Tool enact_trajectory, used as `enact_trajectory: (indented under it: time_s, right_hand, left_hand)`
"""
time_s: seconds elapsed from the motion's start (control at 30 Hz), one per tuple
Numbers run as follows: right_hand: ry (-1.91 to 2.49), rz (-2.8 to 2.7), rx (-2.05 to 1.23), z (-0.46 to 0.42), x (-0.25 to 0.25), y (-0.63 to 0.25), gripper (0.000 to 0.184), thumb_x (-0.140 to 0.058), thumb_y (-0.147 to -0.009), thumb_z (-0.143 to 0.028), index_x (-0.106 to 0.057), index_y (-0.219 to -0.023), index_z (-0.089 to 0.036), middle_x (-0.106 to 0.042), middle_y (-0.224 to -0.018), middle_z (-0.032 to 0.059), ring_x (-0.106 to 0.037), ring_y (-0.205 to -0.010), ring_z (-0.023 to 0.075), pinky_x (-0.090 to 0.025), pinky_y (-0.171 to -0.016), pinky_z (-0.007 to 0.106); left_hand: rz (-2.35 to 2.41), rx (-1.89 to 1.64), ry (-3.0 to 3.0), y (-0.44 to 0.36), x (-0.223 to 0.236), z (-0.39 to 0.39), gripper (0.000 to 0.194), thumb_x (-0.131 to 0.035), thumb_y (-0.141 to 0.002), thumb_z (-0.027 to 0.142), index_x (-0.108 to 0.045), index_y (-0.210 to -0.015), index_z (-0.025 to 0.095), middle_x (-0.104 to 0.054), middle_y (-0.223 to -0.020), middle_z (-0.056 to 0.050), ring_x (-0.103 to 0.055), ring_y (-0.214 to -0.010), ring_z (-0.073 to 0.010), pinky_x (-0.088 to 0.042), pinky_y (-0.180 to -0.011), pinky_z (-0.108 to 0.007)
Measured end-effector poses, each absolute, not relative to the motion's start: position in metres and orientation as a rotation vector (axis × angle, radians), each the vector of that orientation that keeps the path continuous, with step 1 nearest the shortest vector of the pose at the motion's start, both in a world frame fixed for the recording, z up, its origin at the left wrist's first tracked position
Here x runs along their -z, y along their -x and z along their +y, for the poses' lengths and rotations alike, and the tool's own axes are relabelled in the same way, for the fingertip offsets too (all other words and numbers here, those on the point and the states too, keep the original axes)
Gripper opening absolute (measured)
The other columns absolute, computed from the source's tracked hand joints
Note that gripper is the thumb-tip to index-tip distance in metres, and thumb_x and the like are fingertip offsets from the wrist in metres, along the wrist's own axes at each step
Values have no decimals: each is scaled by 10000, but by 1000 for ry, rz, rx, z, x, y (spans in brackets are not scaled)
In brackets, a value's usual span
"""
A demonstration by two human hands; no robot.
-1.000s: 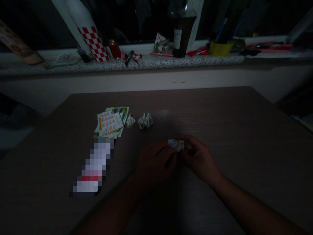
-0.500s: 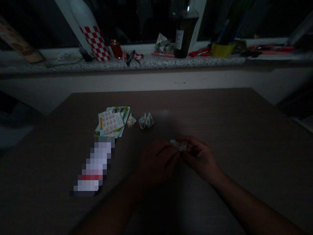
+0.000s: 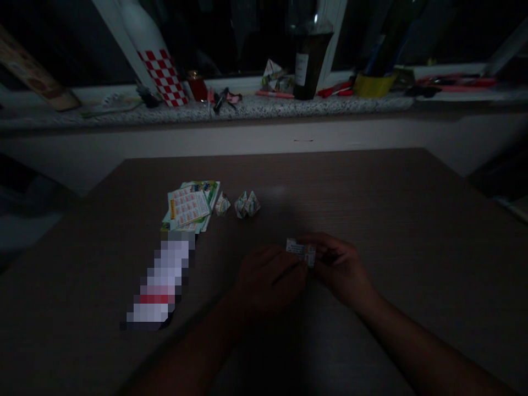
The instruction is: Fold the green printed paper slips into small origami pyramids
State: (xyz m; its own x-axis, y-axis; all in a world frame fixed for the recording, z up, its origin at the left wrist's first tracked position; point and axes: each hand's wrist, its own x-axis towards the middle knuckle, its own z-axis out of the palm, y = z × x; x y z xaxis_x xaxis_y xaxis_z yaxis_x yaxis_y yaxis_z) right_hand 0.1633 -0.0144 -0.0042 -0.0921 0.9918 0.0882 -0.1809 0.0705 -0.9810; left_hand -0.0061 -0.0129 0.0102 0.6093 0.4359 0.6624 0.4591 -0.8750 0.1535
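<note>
Between my two hands, near the middle of the table [image 3: 396, 192], is a small piece of folded printed paper [image 3: 296, 248]. My left hand [image 3: 272, 278] is closed on its left and lower side, covering part of it. My right hand [image 3: 340, 264] pinches its right end between thumb and fingers. Farther back stand small folded paper shapes: one single paper piece [image 3: 223, 204] and a pair of pointed paper pieces [image 3: 247, 204] side by side. To their left lies a loose stack of printed paper sheets [image 3: 190, 208]. The light is dim, so the fingertips are hard to make out.
A blurred-out oblong object [image 3: 163, 280] lies left of my left forearm. Behind the table runs a speckled windowsill [image 3: 264, 104], holding a red-and-white checkered bottle [image 3: 165, 77], a dark labelled cup [image 3: 309, 66], a yellow container [image 3: 373, 85] and pens.
The folded paper now shows more of its printed face and sits slightly lower in view. Both hands have shifted a little downward, still holding it.
</note>
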Motion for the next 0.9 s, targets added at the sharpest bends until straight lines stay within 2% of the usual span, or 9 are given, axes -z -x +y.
enact_trajectory:
  time_s: [0.17, 0.33, 0.43, 0.5, 0.57, 0.63, 0.77, 0.9]
  right_hand:
    - [935, -1185, -1295, -14, 4, -165, 200, -753, -707, -262, -717, -901, -226, -744, -822, 37, -697, -739, 160, -555, -666, 256]
    - [894, -1188, -1367, -13, 2, -168, 228, -773, -689, -300, -718, -894, -217, -741, -789, 38, -695, -663, 150, -566, -601, 250]
    - [895, -1201, -1417, -14, 3, -168, 237, -781, -684, -291, -720, -900, -215, -744, -809, 40, -698, -667, 146, -566, -606, 245]
    - [890, -1199, -1439, -15, 5, -167, 224, -785, -681, -288, -722, -882, -212, -743, -796, 38, -701, -671, 148, -568, -610, 246]
    - [883, -1191, -1453, -15, 5, -166, 219, -787, -684, -287, -720, -879, -212, -741, -787, 34, -703, -679, 152, -573, -627, 256]
    - [868, -1181, -1468, -15, 5, -165, 247, -790, -687, -278, -711, -912, -216, -741, -818, 36, -708, -707, 158, -578, -663, 270]
    - [800, -1126, -1548, -17, 3, -162, 406, -802, -682, -269, -657, -1060, -231, -741, -834, 30, -710, -726, 151, -570, -661, 249]
    - [731, -1121, -1593, -17, 3, -162, 346, -791, -705, -261, -676, -1030, -220, -740, -856, 37, -707, -754, 140, -561, -696, 232]
  left_hand:
    - [-1016, 1476, 2854, 5, -12, -12, 131, -624, -772, 156, -603, -897, 187, -663, -854, -46, -616, -776, -153, -491, -715, -282]
    - [-2137, 1858, 2686, 3, -7, -3, 169, -537, -864, 321, -611, -910, 177, -621, -786, -14, -583, -712, -138, -468, -630, -240]
    - [-2578, 2062, 2672, -2, -1, 2, 306, -545, -838, 437, -576, -704, 164, -524, -620, 27, -515, -580, -115, -422, -520, -206]
    - [-2767, 2276, 2536, -5, 0, 3, 327, -573, -802, 461, -542, -664, 166, -494, -592, 42, -491, -540, -104, -412, -495, -198]
    - [-2792, 2369, 2485, -8, -1, 1, 332, -583, -788, 465, -529, -650, 167, -477, -578, 50, -469, -519, -95, -398, -482, -189]
    - [-2699, 2317, 2551, -8, -1, -1, 339, -572, -803, 461, -525, -643, 166, -459, -564, 54, -438, -504, -86, -369, -466, -179]
    - [-2561, 2149, 2617, -8, -1, -7, 323, -519, -857, 440, -535, -685, 167, -466, -584, 46, -427, -517, -88, -354, -461, -177]
    - [-2445, 2136, 2538, -10, -2, -12, 303, -496, -883, 402, -537, -695, 168, -472, -597, 40, -431, -537, -91, -350, -473, -177]
